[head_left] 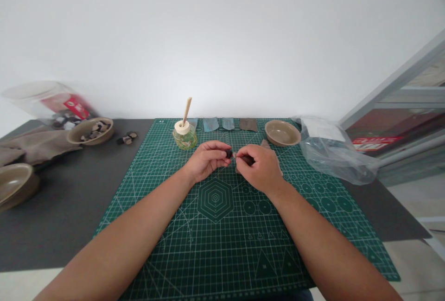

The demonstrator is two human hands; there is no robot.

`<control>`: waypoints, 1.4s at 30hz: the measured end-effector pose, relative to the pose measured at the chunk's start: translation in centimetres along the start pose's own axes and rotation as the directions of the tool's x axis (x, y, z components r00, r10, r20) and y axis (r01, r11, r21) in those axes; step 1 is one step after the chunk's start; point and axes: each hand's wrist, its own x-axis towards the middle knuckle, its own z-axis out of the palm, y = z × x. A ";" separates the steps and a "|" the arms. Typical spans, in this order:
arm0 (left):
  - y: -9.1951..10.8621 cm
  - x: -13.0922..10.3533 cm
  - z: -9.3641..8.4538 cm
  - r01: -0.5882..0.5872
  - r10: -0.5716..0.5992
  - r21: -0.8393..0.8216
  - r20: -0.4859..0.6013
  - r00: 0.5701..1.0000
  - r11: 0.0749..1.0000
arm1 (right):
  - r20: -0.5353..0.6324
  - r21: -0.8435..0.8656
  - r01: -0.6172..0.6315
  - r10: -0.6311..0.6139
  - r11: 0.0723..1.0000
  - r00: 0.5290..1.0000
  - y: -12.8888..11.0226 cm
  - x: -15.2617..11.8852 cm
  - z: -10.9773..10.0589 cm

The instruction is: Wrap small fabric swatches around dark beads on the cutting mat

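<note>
A small black piece [228, 153] is pinched between the thumb and fingers of my left hand [209, 159], over the middle of the green cutting mat [215, 254]. Close beside it, my right hand [259, 166] is closed, its fingertips meeting at the black piece. What those fingertips grip is too small to make out. Some brownish cloth [265, 144] shows from behind the right hand; whether the hand holds it or it lies on the mat, I cannot tell.
Behind my hands are a glass jar [184, 138] with a stick, blue-grey sheets [210, 124] and a brown sheet [248, 125]. A bowl [282, 133] and plastic bag [333, 152] stand right. Leftward are a bowl of pieces [91, 133], loose pieces [128, 138] and another bowl [17, 185].
</note>
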 end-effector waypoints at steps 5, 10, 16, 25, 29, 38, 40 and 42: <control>-0.1 0.0 0.1 0.006 -0.006 0.009 0.019 1.000 1.000 | -0.004 0.004 -0.008 0.008 1.000 1.000 0.1 0.0 0.2; -0.2 0.0 0.1 -0.002 0.002 0.012 0.026 1.000 1.000 | -0.017 0.008 0.007 -0.007 1.000 1.000 0.3 -0.1 0.2; -0.3 0.1 0.1 0.001 -0.001 0.005 0.036 0.999 1.000 | -0.023 0.018 0.002 -0.001 1.000 1.000 0.2 0.0 0.2; -0.4 0.1 0.1 0.023 -0.024 0.035 0.046 0.999 0.999 | -0.004 0.006 -0.047 0.047 0.999 0.999 0.4 0.1 0.4; -0.3 0.0 0.2 0.037 -0.038 0.045 0.037 0.999 0.998 | 0.018 -0.012 -0.075 0.075 0.997 0.997 0.7 0.3 0.4; -0.3 0.1 0.3 0.044 -0.046 0.052 0.032 0.998 0.998 | 0.012 -0.015 -0.066 0.066 0.998 0.998 0.0 0.1 0.4; -0.3 0.1 0.3 0.044 -0.046 0.054 0.032 0.998 0.998 | 0.019 -0.004 -0.057 0.058 0.998 0.998 0.1 0.1 0.4; -0.3 0.1 0.3 0.044 -0.046 0.061 0.033 0.998 0.997 | 0.028 -0.005 -0.070 0.070 0.998 0.997 0.4 0.2 0.5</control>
